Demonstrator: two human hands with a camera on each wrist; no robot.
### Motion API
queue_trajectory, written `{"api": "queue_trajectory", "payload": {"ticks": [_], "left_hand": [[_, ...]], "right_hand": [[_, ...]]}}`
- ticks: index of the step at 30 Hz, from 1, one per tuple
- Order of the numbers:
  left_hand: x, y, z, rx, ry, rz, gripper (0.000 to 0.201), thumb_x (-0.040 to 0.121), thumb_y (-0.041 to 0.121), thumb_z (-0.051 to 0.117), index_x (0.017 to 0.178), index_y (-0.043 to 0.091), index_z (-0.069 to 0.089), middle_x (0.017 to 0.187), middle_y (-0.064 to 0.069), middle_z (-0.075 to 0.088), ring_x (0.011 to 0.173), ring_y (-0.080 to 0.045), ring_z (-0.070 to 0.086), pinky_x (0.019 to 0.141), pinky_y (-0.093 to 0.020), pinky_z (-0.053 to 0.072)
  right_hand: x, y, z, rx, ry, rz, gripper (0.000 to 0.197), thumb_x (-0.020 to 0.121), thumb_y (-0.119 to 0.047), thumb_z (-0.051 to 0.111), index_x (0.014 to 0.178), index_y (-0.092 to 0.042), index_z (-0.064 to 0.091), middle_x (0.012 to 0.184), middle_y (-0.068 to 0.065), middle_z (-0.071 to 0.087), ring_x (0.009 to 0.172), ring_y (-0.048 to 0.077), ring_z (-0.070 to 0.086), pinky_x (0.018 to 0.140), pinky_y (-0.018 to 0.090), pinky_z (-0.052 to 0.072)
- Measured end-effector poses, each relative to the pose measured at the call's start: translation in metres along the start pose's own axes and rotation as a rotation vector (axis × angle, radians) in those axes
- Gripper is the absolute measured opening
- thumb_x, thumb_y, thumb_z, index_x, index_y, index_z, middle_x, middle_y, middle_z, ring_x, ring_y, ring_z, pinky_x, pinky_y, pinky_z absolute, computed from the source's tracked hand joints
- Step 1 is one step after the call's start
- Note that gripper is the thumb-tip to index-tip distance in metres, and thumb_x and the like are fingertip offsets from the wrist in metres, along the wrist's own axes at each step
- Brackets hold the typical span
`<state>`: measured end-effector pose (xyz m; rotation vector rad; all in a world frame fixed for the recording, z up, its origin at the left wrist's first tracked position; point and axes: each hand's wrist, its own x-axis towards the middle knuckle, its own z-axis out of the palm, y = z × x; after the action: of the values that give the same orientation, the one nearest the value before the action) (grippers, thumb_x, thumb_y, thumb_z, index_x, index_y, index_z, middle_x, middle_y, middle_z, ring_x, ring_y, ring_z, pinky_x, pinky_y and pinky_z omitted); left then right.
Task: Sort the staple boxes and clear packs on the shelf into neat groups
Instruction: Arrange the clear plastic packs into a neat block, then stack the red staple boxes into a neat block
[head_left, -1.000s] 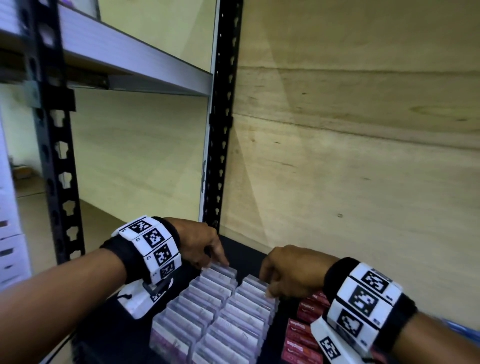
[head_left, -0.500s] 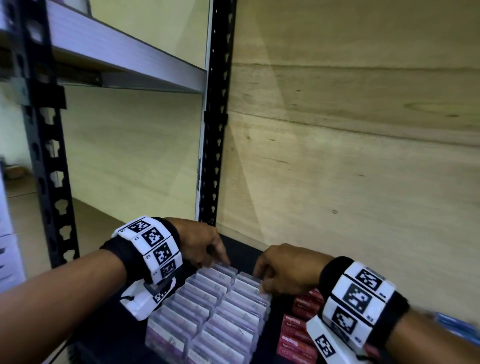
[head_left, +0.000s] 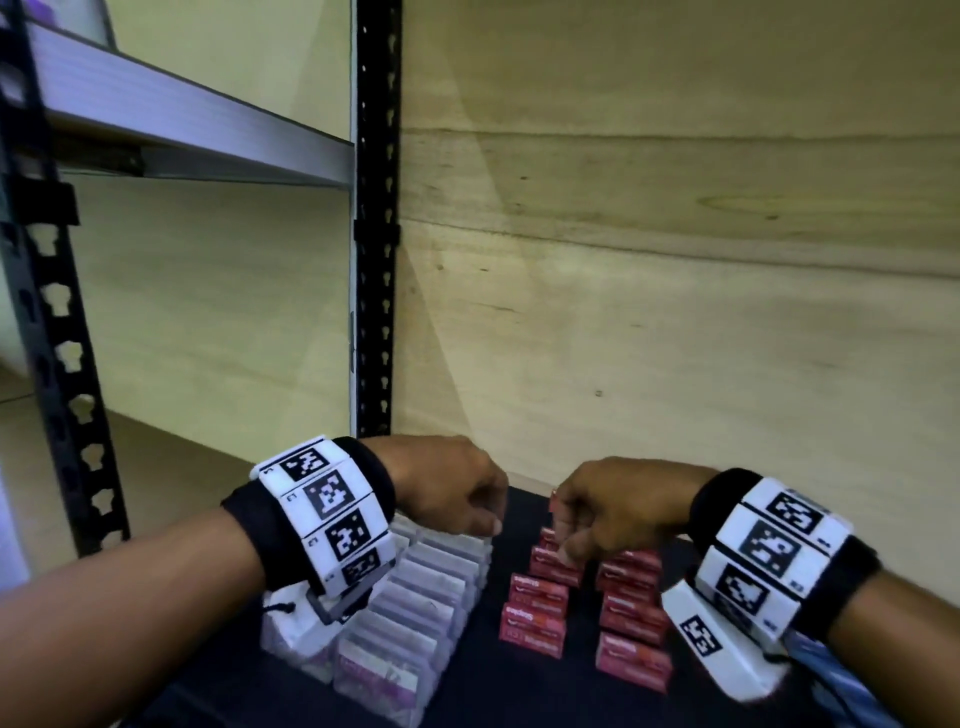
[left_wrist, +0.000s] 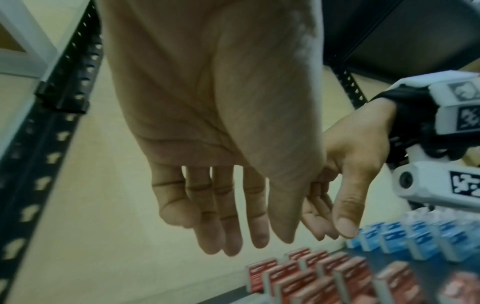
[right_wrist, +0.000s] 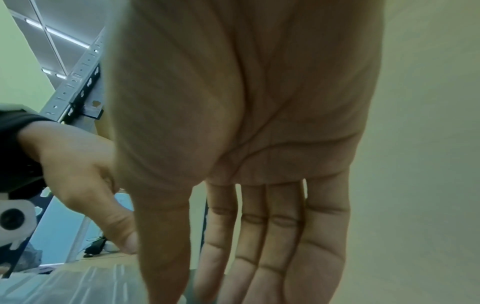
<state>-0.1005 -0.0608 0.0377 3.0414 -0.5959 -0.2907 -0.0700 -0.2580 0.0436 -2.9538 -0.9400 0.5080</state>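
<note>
Clear packs (head_left: 415, 608) stand in two rows on the left of the black shelf (head_left: 519, 691). Red staple boxes (head_left: 535, 608) stand in two rows to their right. My left hand (head_left: 483, 525) hovers over the far end of the right clear row. The left wrist view shows that hand (left_wrist: 246, 242) with straight fingers hanging down and nothing in them, above red boxes (left_wrist: 311, 277). My right hand (head_left: 566, 545) hangs over the far end of the red rows. Its fingers (right_wrist: 259, 257) are straight and empty, with clear packs (right_wrist: 64, 288) at lower left. Whether they touch a box I cannot tell.
Blue boxes (left_wrist: 415, 236) stand in rows right of the red ones. A wooden back panel (head_left: 675, 312) closes the shelf behind. A black perforated post (head_left: 374, 260) rises at the back left, and an upper shelf (head_left: 182, 119) juts out above left.
My right hand has moved right, from the far end of the clear packs to above the red boxes. The left hand has shifted right to the right clear row's far end.
</note>
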Motion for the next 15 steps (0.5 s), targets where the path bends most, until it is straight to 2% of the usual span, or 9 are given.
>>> {"api": "queue_trajectory", "payload": {"ticks": [3, 7, 11, 15], "left_hand": [[0.003, 0.026, 0.005, 0.039, -0.069, 0.030, 0.026, 0.092, 0.044, 0.061, 0.112, 0.028, 0.063, 0.107, 0.010, 0.065, 0.096, -0.011, 0.060, 0.085, -0.033, 0.050], [0.007, 0.050, 0.017, 0.152, -0.157, 0.025, 0.032, 0.090, 0.038, 0.065, 0.120, 0.026, 0.061, 0.112, 0.008, 0.064, 0.098, -0.014, 0.058, 0.080, -0.029, 0.045], [0.009, 0.065, 0.026, 0.239, -0.194, 0.011, 0.041, 0.089, 0.033, 0.068, 0.128, 0.028, 0.058, 0.120, 0.004, 0.061, 0.107, -0.018, 0.057, 0.080, -0.029, 0.042], [0.011, 0.074, 0.035, 0.266, -0.184, -0.021, 0.035, 0.086, 0.027, 0.071, 0.120, 0.027, 0.063, 0.118, 0.002, 0.061, 0.102, -0.019, 0.059, 0.084, -0.031, 0.048]], "right_hand": [[-0.017, 0.010, 0.009, -0.014, -0.054, 0.050, 0.022, 0.081, -0.039, 0.076, 0.097, -0.023, 0.075, 0.095, -0.007, 0.074, 0.086, 0.010, 0.066, 0.083, 0.030, 0.053], [-0.034, 0.018, 0.027, -0.054, -0.077, 0.095, 0.023, 0.080, -0.039, 0.077, 0.096, -0.023, 0.075, 0.085, -0.012, 0.069, 0.080, 0.009, 0.062, 0.077, 0.030, 0.053], [-0.044, 0.021, 0.045, -0.111, -0.071, 0.139, 0.028, 0.080, -0.033, 0.078, 0.101, -0.014, 0.074, 0.100, 0.000, 0.073, 0.091, 0.019, 0.068, 0.081, 0.033, 0.056], [-0.050, 0.018, 0.061, -0.162, -0.032, 0.154, 0.028, 0.083, -0.027, 0.076, 0.107, -0.012, 0.073, 0.107, 0.003, 0.072, 0.098, 0.023, 0.067, 0.083, 0.035, 0.057]]}}
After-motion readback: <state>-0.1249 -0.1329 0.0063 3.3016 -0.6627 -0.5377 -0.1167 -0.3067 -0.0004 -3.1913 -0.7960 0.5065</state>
